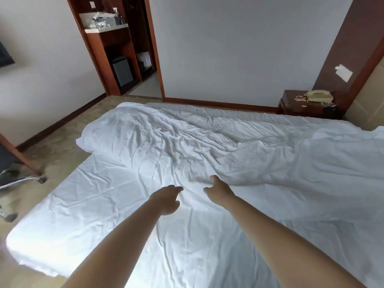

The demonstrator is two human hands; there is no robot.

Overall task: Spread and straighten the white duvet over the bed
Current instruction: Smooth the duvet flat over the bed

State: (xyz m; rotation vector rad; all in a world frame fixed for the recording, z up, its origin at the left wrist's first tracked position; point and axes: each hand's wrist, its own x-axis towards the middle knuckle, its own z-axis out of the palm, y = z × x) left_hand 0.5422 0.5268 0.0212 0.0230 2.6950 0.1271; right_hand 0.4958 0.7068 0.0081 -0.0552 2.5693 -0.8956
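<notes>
White walls and a dark wood closet (116,48) at eleven o'clock frame the room, with a nightstand (299,104) carrying a telephone (319,95) at two o'clock and a chair (18,169) at nine. We stand at the long side of the bed (62,215), whose sheet lies bare from seven o'clock up to the centre.

Our duvet (187,140) is bunched in a long rumpled band running from ten o'clock across to three, so it covers only the far half of the mattress; its near edge runs roughly from the centre down toward four o'clock. That, we judge, is why both arms stretch out: the edge has to be reached before it can be drawn toward us.

Our left hand (167,199) hovers over the sheet with fingers loosely extended, holding nothing. Our right hand (219,189) lies just beside it, a little apart, its thumb raised and its fingertips at the duvet's near edge; whether they already pinch the cloth we cannot tell, since the fingers hide behind the hand.

Most of the job seems ahead of us. We would next want a firm hold on that edge, then a pull toward six o'clock, minding the twisted ridge in the middle.
</notes>
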